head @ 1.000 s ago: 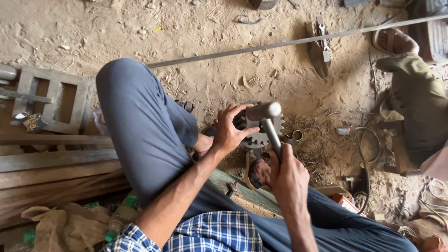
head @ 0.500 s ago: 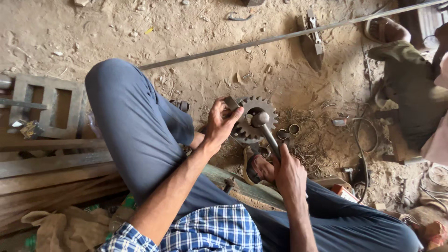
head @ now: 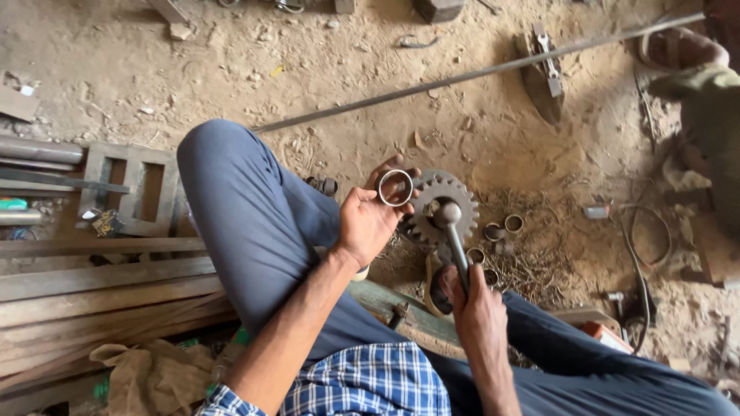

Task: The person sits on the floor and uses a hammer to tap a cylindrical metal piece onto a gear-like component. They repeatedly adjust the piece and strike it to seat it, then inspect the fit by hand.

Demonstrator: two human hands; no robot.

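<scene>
My left hand (head: 370, 219) holds a thin metal ring (head: 395, 187) between thumb and fingers, lifted just left of a toothed steel gear (head: 443, 206) lying on the dirt floor. My right hand (head: 474, 308) grips the handle of a hammer (head: 455, 239); its round head rests over the middle of the gear. Several small metal rings (head: 501, 231) lie on the ground right of the gear. My raised left knee in blue trousers (head: 231, 200) stands left of the hands.
A long steel rod (head: 478, 73) runs diagonally across the dirt floor. Wooden planks (head: 100, 285) and a metal frame (head: 131, 189) lie at left. A cable and a power tool (head: 636, 308) sit at right, near another person's shoe (head: 682, 50).
My left hand has lifted off the gear and now holds a metal ring up beside it. The hammer head has come down over the gear's middle. The view shifted slightly.
</scene>
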